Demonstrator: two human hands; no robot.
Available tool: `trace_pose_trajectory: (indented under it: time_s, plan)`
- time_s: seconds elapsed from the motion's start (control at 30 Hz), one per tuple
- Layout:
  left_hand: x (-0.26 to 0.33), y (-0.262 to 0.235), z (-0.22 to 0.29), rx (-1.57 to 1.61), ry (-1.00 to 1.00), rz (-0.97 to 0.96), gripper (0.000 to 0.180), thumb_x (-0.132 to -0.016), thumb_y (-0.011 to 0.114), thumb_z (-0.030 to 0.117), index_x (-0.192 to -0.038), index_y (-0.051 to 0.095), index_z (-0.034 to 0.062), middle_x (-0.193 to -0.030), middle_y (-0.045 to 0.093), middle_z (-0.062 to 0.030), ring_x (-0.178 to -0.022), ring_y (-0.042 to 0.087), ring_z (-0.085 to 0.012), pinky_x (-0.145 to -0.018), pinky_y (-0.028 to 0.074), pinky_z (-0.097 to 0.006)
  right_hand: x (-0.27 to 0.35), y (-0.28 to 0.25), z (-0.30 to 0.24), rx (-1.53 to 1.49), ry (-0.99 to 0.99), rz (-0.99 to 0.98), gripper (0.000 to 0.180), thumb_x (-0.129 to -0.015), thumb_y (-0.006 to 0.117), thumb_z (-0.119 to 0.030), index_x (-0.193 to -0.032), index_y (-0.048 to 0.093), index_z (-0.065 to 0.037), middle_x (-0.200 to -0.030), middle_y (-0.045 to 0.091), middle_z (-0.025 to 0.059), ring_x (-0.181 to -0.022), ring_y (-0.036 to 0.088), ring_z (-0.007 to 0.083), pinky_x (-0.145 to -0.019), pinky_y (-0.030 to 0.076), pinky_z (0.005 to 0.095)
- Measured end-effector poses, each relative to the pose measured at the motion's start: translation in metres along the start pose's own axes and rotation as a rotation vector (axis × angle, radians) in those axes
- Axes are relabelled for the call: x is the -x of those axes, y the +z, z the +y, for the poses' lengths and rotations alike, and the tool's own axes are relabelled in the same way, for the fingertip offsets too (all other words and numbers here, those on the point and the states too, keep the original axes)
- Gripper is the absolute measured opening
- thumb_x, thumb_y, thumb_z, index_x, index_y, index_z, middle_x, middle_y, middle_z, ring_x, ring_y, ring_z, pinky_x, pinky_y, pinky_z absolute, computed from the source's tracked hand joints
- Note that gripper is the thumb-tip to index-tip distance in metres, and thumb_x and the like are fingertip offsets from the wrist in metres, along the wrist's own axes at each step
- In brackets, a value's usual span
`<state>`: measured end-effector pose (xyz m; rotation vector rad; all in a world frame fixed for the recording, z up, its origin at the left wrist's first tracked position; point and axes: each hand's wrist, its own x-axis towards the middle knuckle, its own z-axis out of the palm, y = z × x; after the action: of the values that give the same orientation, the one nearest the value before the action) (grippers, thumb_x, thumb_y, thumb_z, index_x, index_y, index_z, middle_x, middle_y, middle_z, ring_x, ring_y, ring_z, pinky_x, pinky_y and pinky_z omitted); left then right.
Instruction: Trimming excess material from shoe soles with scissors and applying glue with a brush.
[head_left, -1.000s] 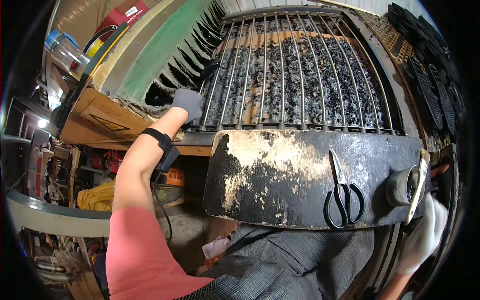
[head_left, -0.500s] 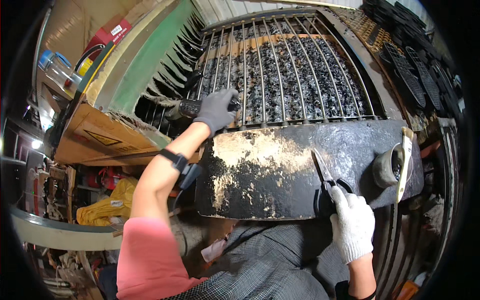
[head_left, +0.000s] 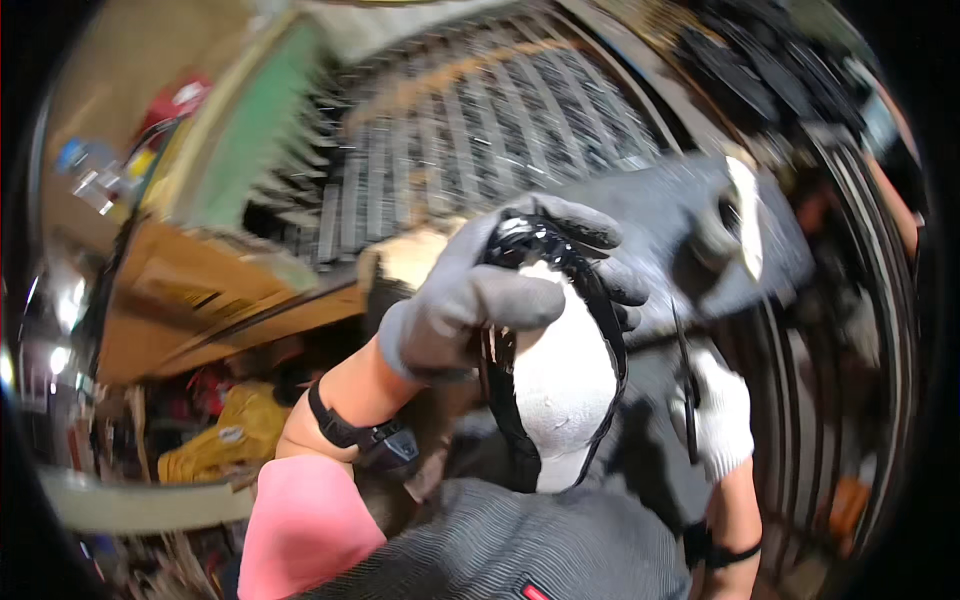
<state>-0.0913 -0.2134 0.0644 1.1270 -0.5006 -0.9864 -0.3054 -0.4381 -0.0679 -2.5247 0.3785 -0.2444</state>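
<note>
My left hand (head_left: pixel 450 300), in a grey glove, grips a glossy black shoe upper (head_left: pixel 565 385) in front of my body. Its white side faces up, framed by the shiny black edge, and the fingers wrap around the wider far end. My right hand (head_left: pixel 724 415), in a white knitted glove, closes on black-handled scissors (head_left: pixel 686 375). The blades point away from me, to the right of the shoe upper and apart from it. Motion blur hides whether the blades are spread.
Beyond lies a dark worn board (head_left: pixel 650 220), bearing a grey pot (head_left: pixel 716 235) with a pale-handled brush (head_left: pixel 745 215) across it. Farther off are metal bars (head_left: pixel 500 120) over dark scraps. A green fringed flap (head_left: pixel 265 125) hangs at left; black shoe soles (head_left: pixel 735 75) pile at far right.
My left hand has come back from the bars toward my body, bringing the shoe upper. My right hand has lifted the scissors off the board. The view has tilted and blurred.
</note>
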Motion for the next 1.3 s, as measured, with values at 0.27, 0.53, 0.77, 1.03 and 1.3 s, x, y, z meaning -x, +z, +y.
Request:
trace_pose_trajectory:
  time_s: [0.27,0.53,0.77,1.03,1.3]
  plan:
    - [-0.095,0.073,-0.154,0.279,-0.376,-0.456,0.06,-0.088,0.075,0.021,-0.136,0.052,-0.0062,-0.126,0.068,-0.0229,-0.11,0.071,-0.0308,-0.1,0.057,-0.044,0.058,-0.05,0.03,0.249,0.137,0.254,0.04,-0.079,0.073,-0.019,-0.117,0.063,-0.009,-0.098,0.064,0.0163,-0.089,0.065,0.0387,-0.077,0.053,0.0421]
    - [-0.111,0.113,-0.174,0.013,-0.394,-0.389,0.035,-0.088,0.077,0.015,-0.117,0.063,-0.0005,-0.092,0.065,0.0002,-0.078,0.06,-0.0046,-0.07,0.051,-0.022,0.066,-0.048,0.049,0.355,0.127,0.307,0.035,-0.077,0.072,-0.013,-0.109,0.06,-0.007,-0.089,0.058,0.0145,-0.087,0.061,0.0368,-0.077,0.05,0.0451]
    - [-0.112,0.124,-0.186,-0.013,-0.477,-0.338,0.014,-0.087,0.075,0.014,-0.091,0.069,0.0017,-0.081,0.068,0.0002,-0.071,0.063,-0.006,-0.068,0.051,-0.02,0.076,-0.051,0.058,0.263,0.253,0.139,0.028,-0.088,0.069,-0.026,-0.108,0.06,-0.008,-0.092,0.061,0.0162,-0.086,0.064,0.0381,-0.074,0.052,0.0466]
    - [-0.102,0.127,-0.172,0.032,-0.45,-0.377,0.021,-0.086,0.076,0.014,-0.1,0.067,0.0008,-0.085,0.068,-0.0004,-0.075,0.063,-0.0063,-0.071,0.052,-0.021,0.077,-0.041,0.045,0.137,0.23,0.229,0.031,-0.093,0.064,-0.033,-0.11,0.061,-0.009,-0.089,0.063,0.0173,-0.084,0.066,0.0375,-0.075,0.054,0.0468]
    - [-0.105,0.11,-0.187,-0.028,-0.462,-0.336,0.026,-0.087,0.074,0.013,-0.108,0.064,0.0008,-0.091,0.069,-0.0045,-0.08,0.068,-0.01,-0.074,0.056,-0.023,0.092,-0.033,0.042,0.384,0.219,0.161,0.02,-0.085,0.071,-0.02,-0.098,0.06,-0.009,-0.073,0.066,0.016,-0.065,0.067,0.038,-0.06,0.052,0.047]
